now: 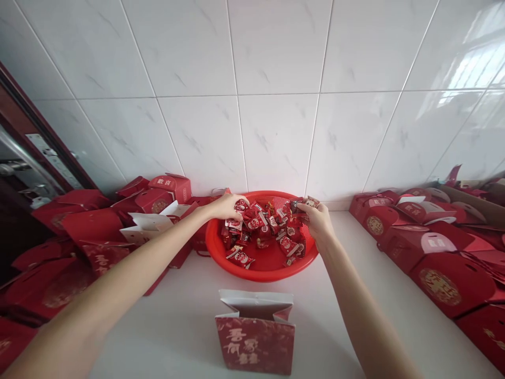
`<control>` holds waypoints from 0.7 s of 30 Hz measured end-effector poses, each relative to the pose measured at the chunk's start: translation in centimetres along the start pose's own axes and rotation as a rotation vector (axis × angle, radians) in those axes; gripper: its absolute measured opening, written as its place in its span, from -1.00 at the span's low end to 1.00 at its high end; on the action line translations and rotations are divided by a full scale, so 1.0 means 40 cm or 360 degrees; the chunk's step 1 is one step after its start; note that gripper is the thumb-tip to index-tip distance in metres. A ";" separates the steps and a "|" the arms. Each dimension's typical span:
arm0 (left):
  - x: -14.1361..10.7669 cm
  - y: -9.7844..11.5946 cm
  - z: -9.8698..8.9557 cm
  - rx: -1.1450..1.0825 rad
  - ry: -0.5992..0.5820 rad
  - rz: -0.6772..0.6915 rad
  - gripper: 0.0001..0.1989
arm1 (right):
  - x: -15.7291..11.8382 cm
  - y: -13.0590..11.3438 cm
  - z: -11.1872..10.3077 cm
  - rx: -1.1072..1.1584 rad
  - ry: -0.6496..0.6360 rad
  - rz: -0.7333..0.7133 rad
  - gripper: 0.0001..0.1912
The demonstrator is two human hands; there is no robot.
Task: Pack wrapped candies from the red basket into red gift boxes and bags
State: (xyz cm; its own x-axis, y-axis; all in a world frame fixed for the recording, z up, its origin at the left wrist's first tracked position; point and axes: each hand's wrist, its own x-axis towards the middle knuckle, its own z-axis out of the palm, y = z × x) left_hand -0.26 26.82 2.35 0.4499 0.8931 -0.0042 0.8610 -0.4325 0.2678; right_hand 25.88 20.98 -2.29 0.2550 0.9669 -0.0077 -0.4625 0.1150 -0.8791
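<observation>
A red plastic basket [262, 275] holds several wrapped candies [258, 221] in red, white and gold. At its left rim my left hand [225, 207] is closed, thumb and fingers pinching a red wrapped candy [240, 204]. My right hand [319, 220] reaches over the right rim, its fingers closed on wrapped candies [302, 204] of dark and beige colour. How many it grips I cannot tell. In front of the basket stands a dark red paper gift bag [258, 345] with gold characters, upright with its white-lined top open.
Red gift boxes and bags [106, 231] are piled on the left of the white counter [185, 321]. Closed red gift boxes [437, 263] line the right side. A white tiled wall [276, 142] rises behind, and a dark door frame [35, 121] stands at the far left.
</observation>
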 end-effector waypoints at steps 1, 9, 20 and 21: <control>0.001 -0.008 0.000 -0.0066 0.0058 -0.0030 -0.46 | 0.000 0.001 -0.001 -0.0005 -0.0005 0.0000 -0.82; 0.005 -0.020 0.010 -0.0673 0.0286 -0.0099 -0.49 | -0.012 -0.005 0.006 0.0021 0.0027 -0.0015 -0.82; 0.004 0.014 0.020 -0.0078 0.0330 -0.0013 -0.24 | -0.011 -0.006 0.007 -0.0012 0.0011 -0.0007 -0.81; 0.000 0.026 0.019 0.0028 0.0330 0.0049 -0.28 | -0.011 -0.005 0.006 -0.0011 0.0002 -0.0012 -0.81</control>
State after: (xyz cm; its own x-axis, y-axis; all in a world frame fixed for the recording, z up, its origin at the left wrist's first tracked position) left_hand 0.83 26.26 1.89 0.4190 0.8851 0.2024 0.8526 -0.4602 0.2476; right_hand 25.65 20.61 -1.98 0.2597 0.9657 -0.0020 -0.4548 0.1204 -0.8824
